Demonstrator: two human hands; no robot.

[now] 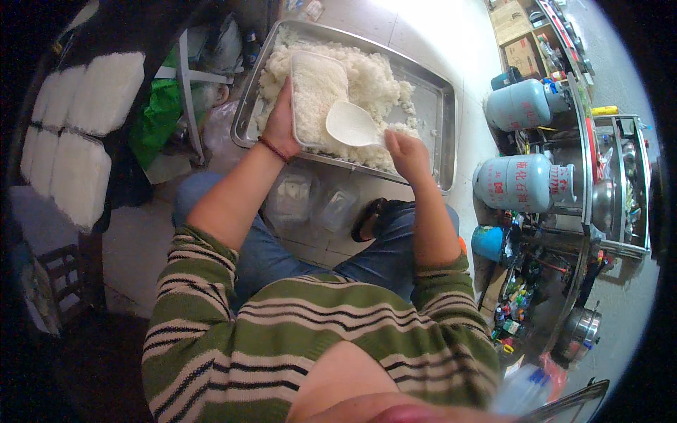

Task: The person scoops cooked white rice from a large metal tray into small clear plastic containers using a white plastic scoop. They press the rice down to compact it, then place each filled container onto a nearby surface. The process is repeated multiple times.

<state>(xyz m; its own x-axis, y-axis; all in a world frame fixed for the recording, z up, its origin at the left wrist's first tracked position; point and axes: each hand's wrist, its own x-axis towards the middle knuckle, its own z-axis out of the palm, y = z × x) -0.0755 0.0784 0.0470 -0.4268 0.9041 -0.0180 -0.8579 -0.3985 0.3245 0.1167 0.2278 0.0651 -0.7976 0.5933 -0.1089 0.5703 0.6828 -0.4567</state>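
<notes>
My left hand (281,122) holds a clear plastic container (294,113) by its left side, above a large metal tray. White cooked rice (319,84) fills the container close to its rim. In my right hand (408,154) is the handle of a white rice paddle (350,125). The paddle's bowl lies over the lower right part of the container; whether it presses on the rice I cannot tell. Beneath both hands, the metal tray (448,113) carries a big loose heap of rice (378,79), thickest at its left and middle.
Clear plastic containers (292,196) stand on the floor between my legs. Several rice-filled containers (108,90) sit in rows at the left, beside a green bag (161,119). Two gas cylinders (521,182) and a blue bucket (487,242) stand at the right under a metal counter (586,174).
</notes>
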